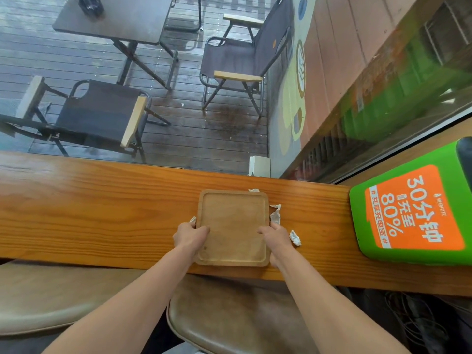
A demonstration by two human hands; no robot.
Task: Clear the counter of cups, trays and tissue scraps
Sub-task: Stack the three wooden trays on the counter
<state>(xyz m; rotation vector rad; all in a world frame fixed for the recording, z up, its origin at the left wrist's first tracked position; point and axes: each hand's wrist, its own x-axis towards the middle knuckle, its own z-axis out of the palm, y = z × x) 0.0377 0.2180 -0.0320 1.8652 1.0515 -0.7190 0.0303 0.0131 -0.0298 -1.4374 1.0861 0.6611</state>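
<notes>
A square wooden tray (233, 221) lies on the long wooden counter (102, 205), its near edge at the counter's front. My left hand (190, 235) grips the tray's left rim, thumb on top. My right hand (277, 236) grips the right rim the same way. White tissue scraps lie around the tray: one (276, 213) by its right edge, one (295, 237) just right of my right hand, a small one (254, 190) at the far right corner, and one (192, 220) peeking out at the left edge above my left hand. No cup is in view.
A green box with an orange label (413, 213) stands on the counter at the right. A small white object (260, 166) sits at the counter's far edge by the window. Brown padded stools (229, 318) are below the counter. Outdoor chairs and a table show through the glass.
</notes>
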